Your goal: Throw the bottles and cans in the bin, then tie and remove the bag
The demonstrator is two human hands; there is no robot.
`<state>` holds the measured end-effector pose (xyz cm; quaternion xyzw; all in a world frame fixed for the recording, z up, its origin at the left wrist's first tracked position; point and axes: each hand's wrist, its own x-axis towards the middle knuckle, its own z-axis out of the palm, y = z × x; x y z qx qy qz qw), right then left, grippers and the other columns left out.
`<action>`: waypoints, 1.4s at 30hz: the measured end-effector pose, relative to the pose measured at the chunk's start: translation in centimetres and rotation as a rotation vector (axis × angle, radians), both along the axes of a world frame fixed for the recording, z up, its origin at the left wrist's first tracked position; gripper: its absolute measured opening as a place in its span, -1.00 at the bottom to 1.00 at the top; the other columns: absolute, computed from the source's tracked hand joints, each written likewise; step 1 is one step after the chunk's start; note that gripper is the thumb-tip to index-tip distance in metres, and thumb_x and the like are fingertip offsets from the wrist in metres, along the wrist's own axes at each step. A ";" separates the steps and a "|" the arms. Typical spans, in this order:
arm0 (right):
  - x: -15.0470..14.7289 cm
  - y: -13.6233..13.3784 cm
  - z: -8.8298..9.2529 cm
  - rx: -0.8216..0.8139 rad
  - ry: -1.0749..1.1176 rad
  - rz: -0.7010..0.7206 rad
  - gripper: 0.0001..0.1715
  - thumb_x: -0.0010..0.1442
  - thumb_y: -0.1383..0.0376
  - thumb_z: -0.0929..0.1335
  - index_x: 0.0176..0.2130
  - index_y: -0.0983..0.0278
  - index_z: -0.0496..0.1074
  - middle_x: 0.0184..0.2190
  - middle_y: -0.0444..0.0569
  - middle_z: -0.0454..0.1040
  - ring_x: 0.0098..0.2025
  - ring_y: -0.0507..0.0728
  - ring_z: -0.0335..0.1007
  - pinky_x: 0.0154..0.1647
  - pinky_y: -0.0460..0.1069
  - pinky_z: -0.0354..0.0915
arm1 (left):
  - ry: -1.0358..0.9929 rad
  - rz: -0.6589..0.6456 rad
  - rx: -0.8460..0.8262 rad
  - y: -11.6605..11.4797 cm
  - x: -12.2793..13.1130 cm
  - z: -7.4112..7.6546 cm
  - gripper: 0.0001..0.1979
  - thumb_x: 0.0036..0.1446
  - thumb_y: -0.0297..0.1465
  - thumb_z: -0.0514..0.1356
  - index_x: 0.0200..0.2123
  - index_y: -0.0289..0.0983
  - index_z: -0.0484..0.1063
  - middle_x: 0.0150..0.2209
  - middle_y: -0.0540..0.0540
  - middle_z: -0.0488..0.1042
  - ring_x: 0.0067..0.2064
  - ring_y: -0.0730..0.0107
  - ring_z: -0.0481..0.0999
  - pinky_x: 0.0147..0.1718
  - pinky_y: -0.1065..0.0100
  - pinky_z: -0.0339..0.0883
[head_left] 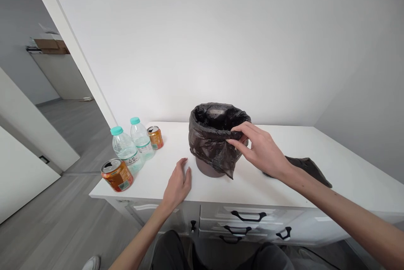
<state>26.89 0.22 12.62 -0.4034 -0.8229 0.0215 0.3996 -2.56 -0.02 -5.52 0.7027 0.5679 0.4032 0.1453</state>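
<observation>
A small brown trash can stands on the white cabinet top, lined with a black trash bag whose edge is folded down over the outside. My right hand pinches the bag's rim at the near right side, thumb outside and fingers over the edge. A loose corner of the bag hangs below that grip. To the left of the can, my left hand rests on the cabinet top with its fingers apart, holding nothing and not touching the can.
On the left stand two clear bottles with teal caps and two orange cans. Folded black plastic lies at the right, partly behind my forearm. The white cabinet backs onto a wall; its drawers have black handles.
</observation>
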 end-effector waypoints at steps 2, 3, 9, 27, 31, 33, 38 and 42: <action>-0.2 -0.4 0.5 -0.012 0.014 0.014 -0.75 0.44 0.06 0.32 0.00 0.10 0.45 -0.15 0.00 0.52 -0.33 0.18 0.53 -0.32 0.12 0.50 | 0.001 -0.002 -0.006 0.0 0.0 0.1 -0.58 0.46 -0.22 0.00 0.29 -0.23 0.13 0.31 -0.38 0.37 0.35 0.04 0.40 0.31 -0.11 0.29; -0.3 -0.8 0.7 -0.025 0.028 0.028 -0.75 0.43 0.07 0.33 0.02 0.09 0.45 -0.12 0.01 0.52 -0.34 0.17 0.53 -0.31 0.13 0.52 | 0.002 0.001 -0.013 0.0 0.0 0.1 -0.58 0.46 -0.21 0.00 0.28 -0.23 0.13 0.31 -0.38 0.37 0.35 0.04 0.40 0.32 -0.10 0.29; 1.1 -3.1 -2.2 -0.017 0.442 -0.130 -0.58 0.36 0.06 0.37 0.16 0.08 0.35 -0.01 0.07 0.46 -0.32 0.15 0.56 -0.30 0.12 0.53 | -0.002 0.006 -0.012 0.0 -0.1 0.0 -0.60 0.46 -0.21 0.00 0.26 -0.23 0.14 0.28 -0.37 0.39 0.33 0.04 0.41 0.32 -0.12 0.28; 5.3 0.1 -19.0 -0.660 0.709 -0.081 -0.50 0.28 -0.11 0.37 -0.12 0.27 0.40 -0.37 -0.05 0.53 -0.52 0.05 0.40 -0.54 -0.05 0.26 | 0.024 0.008 0.000 0.0 0.0 0.3 -0.64 0.40 -0.26 0.05 0.20 -0.20 0.22 0.22 -0.31 0.47 0.28 0.07 0.47 0.28 -0.06 0.32; 5.1 -0.3 -18.7 -0.657 0.729 -0.092 -0.57 0.28 -0.04 0.38 -0.14 0.27 0.40 -0.48 -0.12 0.46 -0.55 0.04 0.33 -0.51 -0.04 0.26 | 0.022 0.002 0.000 -0.2 0.1 0.5 -0.65 0.40 -0.27 0.05 0.19 -0.20 0.22 0.20 -0.31 0.48 0.27 0.06 0.48 0.27 -0.07 0.33; 5.0 -0.4 -18.5 -0.654 0.731 -0.100 -0.59 0.28 -0.02 0.38 -0.15 0.27 0.40 -0.51 -0.14 0.44 -0.55 0.04 0.31 -0.49 -0.04 0.25 | 0.025 -0.001 -0.012 -0.3 0.1 0.6 -0.66 0.41 -0.27 0.03 0.19 -0.20 0.21 0.21 -0.31 0.47 0.27 0.05 0.47 0.27 -0.07 0.33; 5.0 -0.6 -18.5 -0.653 0.724 -0.106 -0.64 0.29 0.02 0.37 -0.15 0.26 0.39 -0.51 -0.14 0.44 -0.55 0.05 0.30 -0.48 -0.03 0.25 | 0.035 -0.004 -0.013 -0.5 0.0 0.8 -0.68 0.42 -0.28 0.02 0.18 -0.19 0.20 0.20 -0.30 0.47 0.25 0.05 0.48 0.26 -0.10 0.33; 5.1 -0.6 -18.8 -0.650 0.715 -0.105 -0.61 0.29 -0.02 0.37 -0.15 0.26 0.40 -0.51 -0.14 0.44 -0.55 0.05 0.31 -0.47 -0.02 0.25 | 0.036 -0.009 -0.001 -0.6 0.1 0.8 -0.68 0.40 -0.30 0.03 0.17 -0.19 0.20 0.19 -0.29 0.49 0.25 0.06 0.49 0.24 -0.08 0.36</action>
